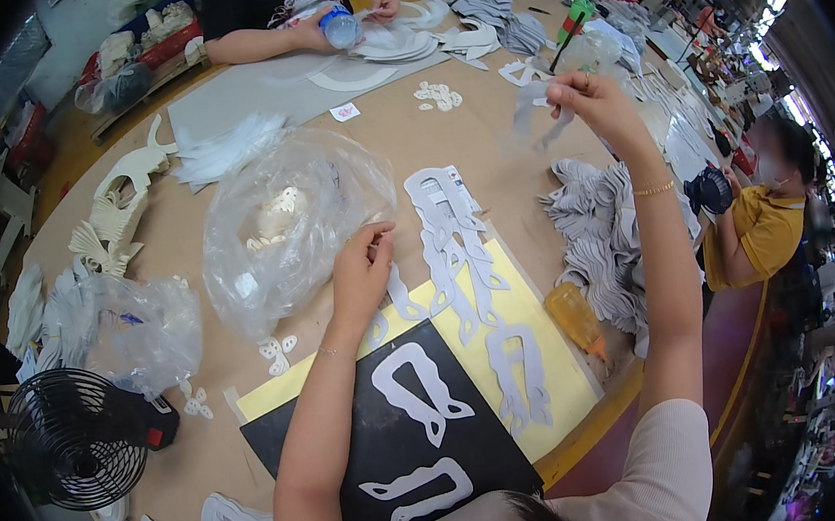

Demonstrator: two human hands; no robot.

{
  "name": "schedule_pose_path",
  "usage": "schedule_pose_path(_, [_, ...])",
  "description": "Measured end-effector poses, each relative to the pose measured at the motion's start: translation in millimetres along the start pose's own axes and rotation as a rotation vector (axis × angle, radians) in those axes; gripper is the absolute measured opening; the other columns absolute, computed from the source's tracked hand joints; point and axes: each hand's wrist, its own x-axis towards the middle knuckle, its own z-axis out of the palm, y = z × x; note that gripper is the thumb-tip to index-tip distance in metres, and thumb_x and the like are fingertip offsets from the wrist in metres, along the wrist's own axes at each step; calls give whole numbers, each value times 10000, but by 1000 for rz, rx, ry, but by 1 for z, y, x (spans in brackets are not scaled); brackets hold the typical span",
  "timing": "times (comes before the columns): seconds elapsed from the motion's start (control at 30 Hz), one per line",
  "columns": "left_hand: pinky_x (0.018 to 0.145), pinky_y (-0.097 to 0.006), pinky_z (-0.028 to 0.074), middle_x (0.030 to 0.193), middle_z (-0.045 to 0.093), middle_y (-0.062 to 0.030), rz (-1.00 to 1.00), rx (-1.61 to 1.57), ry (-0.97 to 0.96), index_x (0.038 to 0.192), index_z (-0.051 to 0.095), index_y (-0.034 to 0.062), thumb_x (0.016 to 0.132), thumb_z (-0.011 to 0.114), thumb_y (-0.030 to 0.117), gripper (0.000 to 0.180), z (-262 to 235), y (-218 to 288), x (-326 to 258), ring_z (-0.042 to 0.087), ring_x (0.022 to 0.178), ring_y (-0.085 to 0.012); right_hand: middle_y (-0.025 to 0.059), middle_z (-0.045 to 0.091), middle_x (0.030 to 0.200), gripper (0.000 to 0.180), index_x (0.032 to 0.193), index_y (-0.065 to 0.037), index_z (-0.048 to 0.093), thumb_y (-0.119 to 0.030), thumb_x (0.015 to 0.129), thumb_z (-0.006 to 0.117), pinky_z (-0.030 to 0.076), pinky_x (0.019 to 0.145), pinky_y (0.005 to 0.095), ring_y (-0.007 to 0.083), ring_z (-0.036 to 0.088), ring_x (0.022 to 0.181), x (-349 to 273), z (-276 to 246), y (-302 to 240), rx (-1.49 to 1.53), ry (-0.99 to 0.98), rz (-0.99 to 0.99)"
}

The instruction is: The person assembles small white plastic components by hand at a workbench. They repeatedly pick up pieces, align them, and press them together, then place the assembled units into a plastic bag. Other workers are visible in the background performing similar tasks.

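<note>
My right hand [592, 106] is raised on the far right, its thumb and fingers pinched on a pale, motion-blurred cut piece [530, 111]. Near the middle of the table, my left hand [363, 271] has curled fingers round the top of a light grey U-shaped cut piece [403, 297], whose legs hang toward a yellow sheet. Two similar white pieces, an upper one [393, 368] and a lower one [455, 473], lie apart on a black board [355, 447]. More U-shaped pieces [439, 193] overlap in a row beyond the yellow sheet [561, 397], with others [518, 346] on it.
A clear plastic bag [248, 277] of small cream pieces lies left of my left hand. A black fan [74, 434] stands at the left edge. An amber bottle [573, 314] and stacked grey pieces [595, 223] lie right. Across the table, a person's hand [385, 2] handles pieces.
</note>
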Motion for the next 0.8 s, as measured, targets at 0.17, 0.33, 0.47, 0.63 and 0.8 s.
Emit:
schedule_pose_path(0.17, [521, -232, 450, 821, 626, -15, -42, 44, -55, 1164, 677, 42, 973, 583, 162, 244, 1, 1, 2, 563, 645, -73, 8, 664, 833, 218, 958, 9, 676, -209, 950, 676, 492, 740, 243, 88, 624, 768, -72, 18, -27, 89, -115, 38])
schedule_pose_path(0.33, [498, -217, 441, 848, 631, -22, -46, -10, -54, 1183, 673, 62, 979, 587, 179, 251, 0, 2, 1, 562, 650, -68, 18, 664, 851, 211, 966, 15, 669, -196, 964, 660, 510, 757, 252, 87, 626, 803, -117, 23, -35, 167, -258, 79])
schedule_pose_path(0.47, [603, -252, 477, 859, 646, -47, -129, -134, -7, 1163, 671, 14, 975, 579, 152, 251, -3, 14, 1, 566, 644, -95, 21, 665, 843, 192, 987, 21, 673, -168, 956, 669, 510, 736, 234, 81, 625, 793, -145, 27, -43, 219, -290, 132])
schedule_pose_path(0.63, [628, -248, 496, 895, 650, -44, -81, -203, 133, 1184, 651, 7, 995, 578, 191, 274, -30, 10, 11, 596, 695, -101, 34, 663, 849, 154, 989, 33, 686, -110, 933, 673, 500, 686, 223, 80, 636, 768, -149, 45, -70, 159, -346, 98])
schedule_pose_path(0.8, [689, -248, 511, 1009, 656, -74, 19, -228, 261, 1207, 630, -9, 988, 588, 175, 289, -49, 16, 18, 643, 801, -122, 65, 687, 884, 121, 1015, -1, 699, -66, 932, 640, 514, 681, 251, 123, 674, 761, -128, 80, -94, -5, -426, -67])
